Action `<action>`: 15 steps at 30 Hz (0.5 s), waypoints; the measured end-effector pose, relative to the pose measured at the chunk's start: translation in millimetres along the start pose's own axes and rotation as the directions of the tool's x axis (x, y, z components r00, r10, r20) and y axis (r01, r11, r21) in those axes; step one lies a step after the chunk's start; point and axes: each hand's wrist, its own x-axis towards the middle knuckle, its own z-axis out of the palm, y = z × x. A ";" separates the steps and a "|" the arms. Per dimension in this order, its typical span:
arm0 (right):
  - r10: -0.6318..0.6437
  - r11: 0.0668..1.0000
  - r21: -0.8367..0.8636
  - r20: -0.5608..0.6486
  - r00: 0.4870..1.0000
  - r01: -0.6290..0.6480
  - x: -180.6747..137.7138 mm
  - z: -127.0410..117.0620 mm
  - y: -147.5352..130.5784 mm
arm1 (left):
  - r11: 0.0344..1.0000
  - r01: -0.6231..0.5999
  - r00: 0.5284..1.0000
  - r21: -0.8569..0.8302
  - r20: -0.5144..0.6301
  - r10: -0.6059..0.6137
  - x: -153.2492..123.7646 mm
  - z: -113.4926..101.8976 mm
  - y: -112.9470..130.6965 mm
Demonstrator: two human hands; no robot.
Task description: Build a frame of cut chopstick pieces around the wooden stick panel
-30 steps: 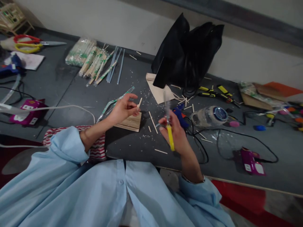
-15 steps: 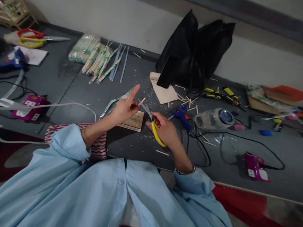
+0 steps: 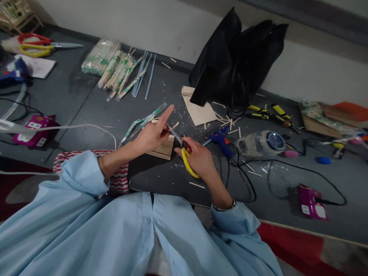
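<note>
**Scissors now right at the stick**

A second ago the right hand (image 3: 198, 159) has the yellow-handled metal scissors (image 3: 186, 160) standing upright, well away from the left hand (image 3: 152, 135). Now they're tipped over and the blades sit right at the left fingertips, a touch closer than half a second ago. The left index finger was curled then; now it sticks straight out toward the far edge.

The short pale wooden stick (image 3: 175, 124) is pinched between the left thumb and another finger, above the middle of the dark grey desk (image 3: 86, 107), close to its near edge. Its long axis runs low-left to high-right, free end toward the far right corner. The blades cross it, pointing far-left. Right fingers are wrapped tight round the handles. Can't tell if the blades touch the wood.

Containers: the crinkled clear plastic bag (image 3: 96, 59) near the far left corner holds paper-wrapped chopsticks, with more spilled beside it. The black fabric bag (image 3: 238, 65) at the far edge doesn't show its contents. The clear plastic bottle (image 3: 257, 143) lies on its side.
</note>
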 end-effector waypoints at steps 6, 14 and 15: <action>-0.001 1.000 -0.025 0.019 1.000 0.001 -4.0 -1.7 1.4 | 0.999 0.010 1.000 -0.030 0.014 -0.010 -1.9 -1.2 4.8; 0.016 0.988 0.151 -0.053 0.998 -0.008 -7.6 -3.4 6.3 | 0.839 0.145 0.980 -0.524 -0.041 -0.195 2.6 0.0 7.9; 0.019 0.980 0.201 -0.061 0.998 -0.006 -7.5 -4.1 6.3 | 0.767 0.187 0.971 -0.614 -0.001 -0.238 3.5 -0.2 8.3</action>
